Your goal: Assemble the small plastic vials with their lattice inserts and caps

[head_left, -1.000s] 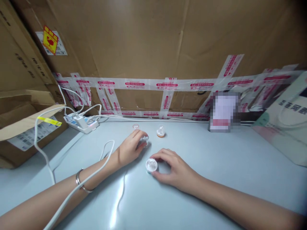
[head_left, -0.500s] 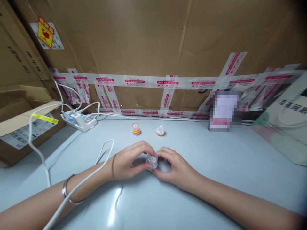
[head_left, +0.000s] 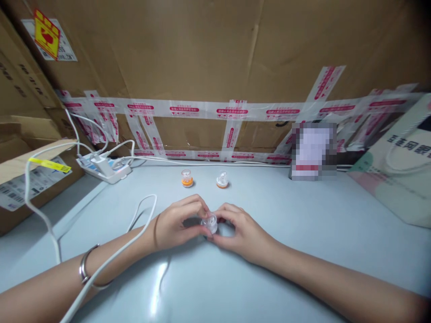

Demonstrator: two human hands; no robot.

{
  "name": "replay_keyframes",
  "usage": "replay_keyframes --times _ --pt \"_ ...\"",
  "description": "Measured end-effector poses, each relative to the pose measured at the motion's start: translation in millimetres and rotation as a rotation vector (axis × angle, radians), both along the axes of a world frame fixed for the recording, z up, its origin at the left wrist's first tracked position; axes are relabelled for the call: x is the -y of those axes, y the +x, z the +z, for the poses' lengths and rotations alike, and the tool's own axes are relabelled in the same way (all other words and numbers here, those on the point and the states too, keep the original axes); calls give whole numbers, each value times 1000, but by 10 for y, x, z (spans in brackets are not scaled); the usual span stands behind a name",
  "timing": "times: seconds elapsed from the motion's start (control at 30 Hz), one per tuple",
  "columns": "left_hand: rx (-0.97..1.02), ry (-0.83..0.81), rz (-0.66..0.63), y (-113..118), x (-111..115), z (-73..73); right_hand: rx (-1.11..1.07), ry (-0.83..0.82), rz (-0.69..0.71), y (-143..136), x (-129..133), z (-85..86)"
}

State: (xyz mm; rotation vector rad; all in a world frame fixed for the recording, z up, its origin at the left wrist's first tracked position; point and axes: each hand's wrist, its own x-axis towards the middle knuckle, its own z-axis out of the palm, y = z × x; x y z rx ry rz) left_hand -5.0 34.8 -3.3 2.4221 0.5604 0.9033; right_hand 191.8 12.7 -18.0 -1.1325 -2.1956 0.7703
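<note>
The left hand (head_left: 171, 229) and right hand (head_left: 248, 237) pinch the small, clear, round plastic piece (head_left: 211, 222) from opposite sides, seemingly steadying it.

The held piece (head_left: 211, 222) appears clear, glossy plastic. The bracelet (head_left: 83, 269) shows polished metal. The tabletop (head_left: 303, 224) is smooth with a sheen. The large carton (head_left: 188, 54) is matt cardboard; its tape (head_left: 208, 110) is glossy film.

Count stands at two hands (head_left: 183, 224) (head_left: 244, 233), three small clear-topped pieces (head_left: 210, 223) (head_left: 187, 179) (head_left: 222, 180), one bangle (head_left: 83, 269), one power strip (head_left: 117, 175) and one open carton (head_left: 13, 168).
</note>
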Motion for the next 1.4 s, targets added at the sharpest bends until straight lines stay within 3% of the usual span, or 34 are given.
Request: replay_keyframes --times 0.3,0.53,0.67,0.83,1.0,1.4 --pt "-95 21 306 83 203 -39 -8 1 -38 -8 20 17" --pt "43 -264 152 70 106 -26 -133 -49 -60 11 53 36" --pt "86 -210 132 43 86 -50 -404 -261 13 22 64 29" --pt "161 -108 220 29 96 11 -704 -476 15 35 37 0" --pt "162 7 247 32 166 87 -748 -337 74 57 72 -21" --pt "87 -87 310 38 266 108 -574 53 103 59 115 -62"
